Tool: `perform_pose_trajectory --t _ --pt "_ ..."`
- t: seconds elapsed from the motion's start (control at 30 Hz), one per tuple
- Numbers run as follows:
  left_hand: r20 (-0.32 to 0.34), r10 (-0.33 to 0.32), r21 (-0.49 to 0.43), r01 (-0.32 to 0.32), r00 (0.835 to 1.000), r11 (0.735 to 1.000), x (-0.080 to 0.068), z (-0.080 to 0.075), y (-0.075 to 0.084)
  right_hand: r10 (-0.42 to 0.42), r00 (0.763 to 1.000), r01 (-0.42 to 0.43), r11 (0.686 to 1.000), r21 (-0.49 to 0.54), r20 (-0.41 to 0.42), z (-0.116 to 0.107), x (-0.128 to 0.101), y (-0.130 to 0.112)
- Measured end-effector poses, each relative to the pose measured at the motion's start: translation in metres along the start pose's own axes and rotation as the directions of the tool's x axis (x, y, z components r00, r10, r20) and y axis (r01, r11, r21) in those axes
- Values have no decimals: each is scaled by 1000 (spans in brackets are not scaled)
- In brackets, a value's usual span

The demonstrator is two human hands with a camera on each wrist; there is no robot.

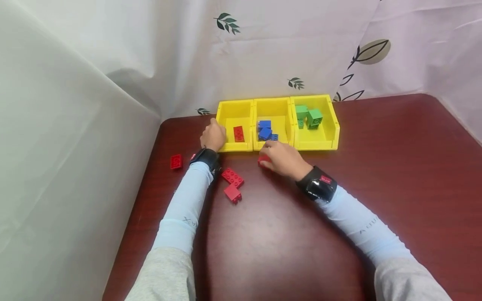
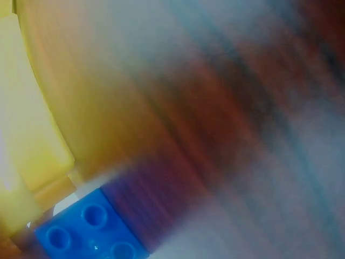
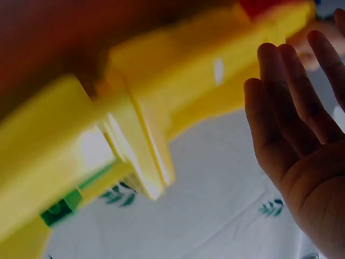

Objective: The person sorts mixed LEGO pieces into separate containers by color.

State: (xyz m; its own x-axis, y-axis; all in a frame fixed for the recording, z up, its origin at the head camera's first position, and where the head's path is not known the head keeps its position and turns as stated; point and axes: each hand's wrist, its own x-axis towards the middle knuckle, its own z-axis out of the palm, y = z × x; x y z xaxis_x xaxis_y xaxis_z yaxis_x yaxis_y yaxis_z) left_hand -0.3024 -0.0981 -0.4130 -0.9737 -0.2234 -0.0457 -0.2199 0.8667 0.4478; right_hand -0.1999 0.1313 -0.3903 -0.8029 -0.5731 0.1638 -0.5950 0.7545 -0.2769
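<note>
My left hand (image 1: 214, 136) is at the front left edge of the left yellow bin (image 1: 235, 109), its back toward the head camera and its fingertips hidden. One red brick (image 1: 238, 133) lies inside that bin. In the blurred left wrist view a blue brick (image 2: 89, 226) with round studs shows beside yellow plastic, and no clear finger appears. My right hand (image 1: 284, 159) is in front of the middle bin (image 1: 273, 104), fingers around a red brick (image 1: 263, 159) on the table. The right wrist view shows its fingers (image 3: 272, 102) extended; a firm grip is not visible.
Blue bricks (image 1: 265, 133) lie in the middle bin, green bricks (image 1: 314, 118) in the right bin (image 1: 316, 144). On the dark red table are a red brick (image 1: 176, 161) at left, and a long red brick (image 1: 232, 177) beside a shorter red brick (image 1: 233, 193). A curtain (image 1: 256, 54) hangs behind.
</note>
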Motion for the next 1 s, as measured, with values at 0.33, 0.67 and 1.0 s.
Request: perform_pose_trajectory --t 0.33,0.67,1.0 --pt "10 -6 -4 6 1000 1000 -2 -4 -4 54 989 -53 999 6 -135 26 -12 -4" --pt "5 6 5 -6 1000 1000 -3 -3 0 101 984 -94 994 54 -148 28 -16 -6" --pt "-1 12 11 -12 1000 1000 -4 -2 1 101 984 -94 994 53 -148 27 -19 -3"
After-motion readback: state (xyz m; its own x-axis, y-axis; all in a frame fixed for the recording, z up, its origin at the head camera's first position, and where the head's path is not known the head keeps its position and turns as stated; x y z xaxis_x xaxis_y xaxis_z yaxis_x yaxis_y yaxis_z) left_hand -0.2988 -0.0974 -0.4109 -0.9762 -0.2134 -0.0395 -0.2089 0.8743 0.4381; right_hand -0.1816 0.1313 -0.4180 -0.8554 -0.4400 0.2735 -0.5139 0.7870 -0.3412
